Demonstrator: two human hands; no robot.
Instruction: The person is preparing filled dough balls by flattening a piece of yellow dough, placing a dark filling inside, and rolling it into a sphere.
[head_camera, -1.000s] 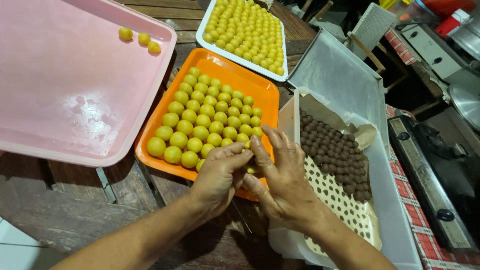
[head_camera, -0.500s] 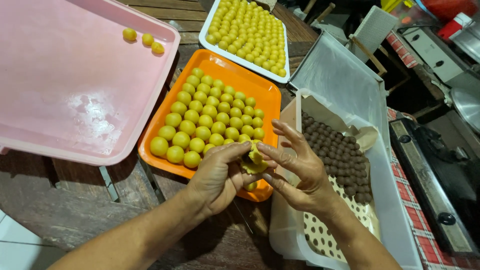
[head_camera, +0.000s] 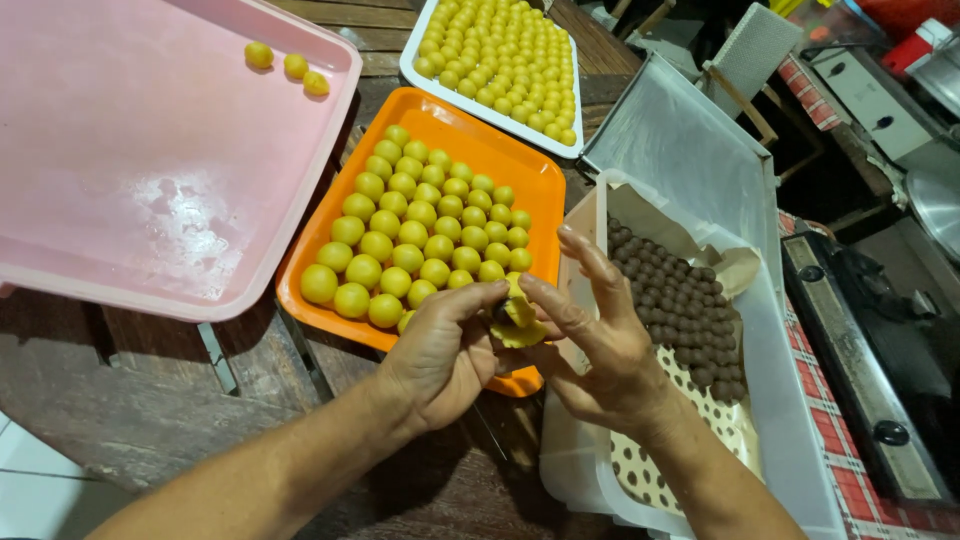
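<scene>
Pink tray (head_camera: 130, 170): largest; upper left, three yellow balls (head_camera: 290, 65) near its far edge.
Clear tub (head_camera: 790, 420): right; paper-lined, holds brown balls (head_camera: 680, 300).
Orange tray (head_camera: 520, 180): centre; rows of yellow dough balls (head_camera: 420, 235).
White tray (head_camera: 412, 72): far side, densely filled with yellow balls.
Left hand (head_camera: 440, 355): thumb and fingers closed on the dough piece.
Right hand (head_camera: 600, 345): fingertips pinching the same piece, other fingers spread.
Dough piece (head_camera: 518, 318): flattened yellow, between both hands above the orange tray's near edge; apparently being wrapped around a dark filling. Sealing would call for gentle, even pinching.
</scene>
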